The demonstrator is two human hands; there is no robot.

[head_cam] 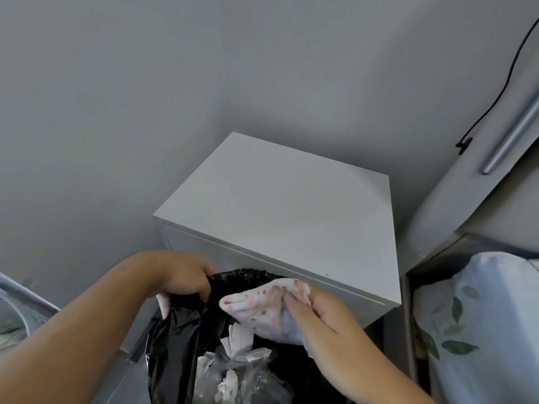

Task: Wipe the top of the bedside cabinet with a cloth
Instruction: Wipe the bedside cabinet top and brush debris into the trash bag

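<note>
The white bedside cabinet (pixel 280 205) stands in the corner against grey walls, and nothing lies on its flat top. In front of it, below its front edge, my right hand (pixel 320 316) is closed around a bunched white cloth (pixel 259 304) with small dark and pink spots. The cloth hangs over the mouth of a black bin bag (pixel 180 345). My left hand (pixel 183 275) grips the bag's rim at its far left and holds it apart.
Crumpled white paper and clear plastic (pixel 233 371) fill the bag. A bed with leaf-print bedding (pixel 478 330) lies at the right. A black cable (pixel 495 97) and a metal bar (pixel 513 135) run along the right wall. A grey frame (pixel 23 293) shows at left.
</note>
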